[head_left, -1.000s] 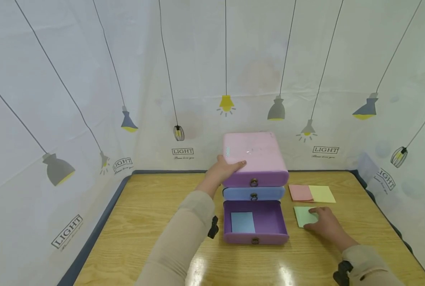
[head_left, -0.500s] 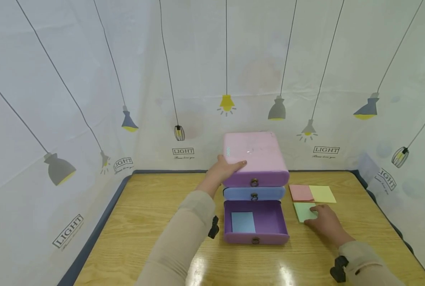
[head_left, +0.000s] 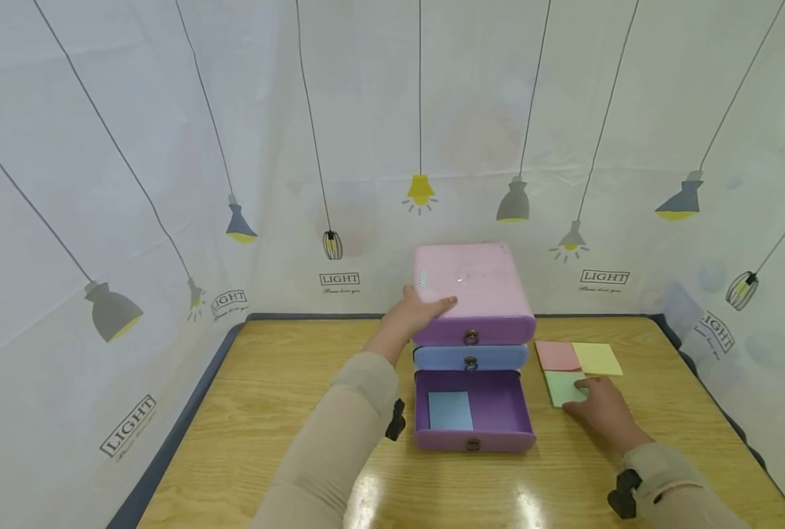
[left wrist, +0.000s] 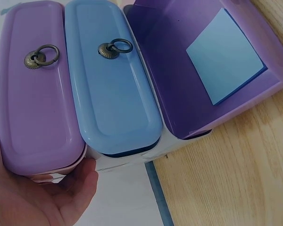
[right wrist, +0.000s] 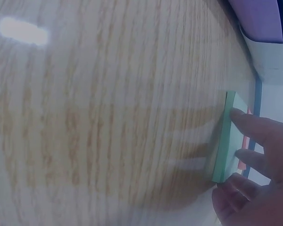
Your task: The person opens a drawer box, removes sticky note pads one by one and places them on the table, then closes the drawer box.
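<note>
A small drawer cabinet (head_left: 471,275) with a pink top stands at the back middle of the table. Its purple bottom drawer (head_left: 500,404) is pulled out, with a blue sticky note pad (head_left: 450,410) lying inside at the left. My left hand (head_left: 412,317) grips the cabinet's left side, thumb on the top and fingers along the side. To the right of the drawer, my right hand (head_left: 603,406) holds a green sticky note pad (head_left: 562,388) by thumb and fingers on the table. The green pad meets the near edge of a pink sticky note pad (head_left: 557,355).
A yellow sticky note pad (head_left: 597,358) lies against the pink one's right side. Above the open drawer, a blue drawer (head_left: 441,358) and a purple drawer (left wrist: 37,103) with ring pulls are closed. A lamp-printed cloth (head_left: 366,147) rises behind the wooden table (head_left: 286,382).
My right hand has slid the green pad away from me until it met the pink pad. My left hand has stayed on the cabinet.
</note>
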A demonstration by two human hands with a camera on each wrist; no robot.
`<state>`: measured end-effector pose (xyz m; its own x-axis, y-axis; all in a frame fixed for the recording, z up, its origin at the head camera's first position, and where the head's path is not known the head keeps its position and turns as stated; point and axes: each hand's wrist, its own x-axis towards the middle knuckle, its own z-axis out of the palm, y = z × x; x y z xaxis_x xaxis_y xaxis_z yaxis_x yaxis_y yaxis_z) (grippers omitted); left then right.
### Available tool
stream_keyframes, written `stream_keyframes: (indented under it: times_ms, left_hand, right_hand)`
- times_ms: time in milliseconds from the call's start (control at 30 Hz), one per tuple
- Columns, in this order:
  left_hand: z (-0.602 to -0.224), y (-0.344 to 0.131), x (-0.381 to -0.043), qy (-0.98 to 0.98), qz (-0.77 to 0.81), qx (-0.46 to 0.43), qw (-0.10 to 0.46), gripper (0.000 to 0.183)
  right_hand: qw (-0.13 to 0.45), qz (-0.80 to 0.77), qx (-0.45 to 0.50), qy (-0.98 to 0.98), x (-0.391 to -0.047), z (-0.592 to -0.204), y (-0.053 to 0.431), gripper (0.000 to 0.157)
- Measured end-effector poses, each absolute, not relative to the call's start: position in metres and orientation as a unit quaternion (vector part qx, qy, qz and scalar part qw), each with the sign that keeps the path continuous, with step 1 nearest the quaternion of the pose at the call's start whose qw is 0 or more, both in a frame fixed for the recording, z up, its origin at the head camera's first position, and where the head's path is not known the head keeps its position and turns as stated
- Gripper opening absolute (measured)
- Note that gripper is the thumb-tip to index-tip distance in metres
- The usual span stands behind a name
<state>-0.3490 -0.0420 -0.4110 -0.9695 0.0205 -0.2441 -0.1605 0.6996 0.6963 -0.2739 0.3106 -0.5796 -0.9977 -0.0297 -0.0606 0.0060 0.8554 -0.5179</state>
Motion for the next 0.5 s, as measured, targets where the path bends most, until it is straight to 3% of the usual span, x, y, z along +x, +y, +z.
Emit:
stream_keyframes:
  times_ms: [500]
  left_hand:
    - [-0.412,-0.042,-0.349,0.909,0.395,-0.038,0.126,0.119]
  right_hand:
    - [0.047,-0.254,-0.009,0.966,-0.273,-0.568,0.309,0.058]
